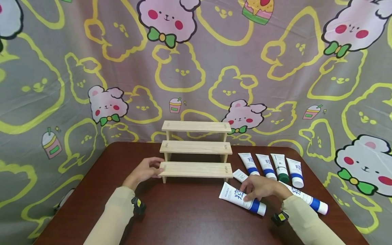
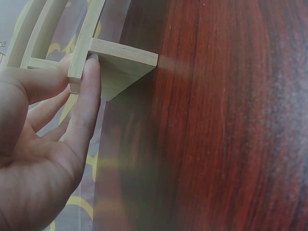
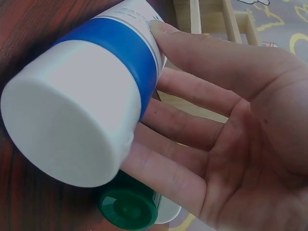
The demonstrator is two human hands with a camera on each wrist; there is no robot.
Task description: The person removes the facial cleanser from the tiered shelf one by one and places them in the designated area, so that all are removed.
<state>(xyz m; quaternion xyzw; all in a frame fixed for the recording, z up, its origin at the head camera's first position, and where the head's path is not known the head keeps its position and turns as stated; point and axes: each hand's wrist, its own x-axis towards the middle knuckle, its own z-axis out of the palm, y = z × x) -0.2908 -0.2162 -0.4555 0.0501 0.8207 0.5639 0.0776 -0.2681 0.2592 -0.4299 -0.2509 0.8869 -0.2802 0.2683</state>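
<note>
My left hand [image 1: 144,173] pinches the left end of the lowest board of a three-step wooden display stand [image 1: 196,169]. In the left wrist view the thumb lies on one face of that board [image 2: 83,43] and a finger on the other, beside the upright leg. My right hand [image 1: 264,187] holds a white squeeze tube [image 1: 230,192] with a blue band, in front of the stand's right end. The thumb presses one side of the tube, fingers the other; in the right wrist view its white cap [image 3: 72,110] faces the camera.
Several more tubes lie to the right: a row with one green-capped tube [image 1: 280,168], a blue-banded tube [image 1: 315,203] partly behind my right wrist, and a small white piece [image 1: 240,175] by the stand. Patterned cloth [image 1: 183,68] hangs behind the dark red wooden table [image 1: 183,217].
</note>
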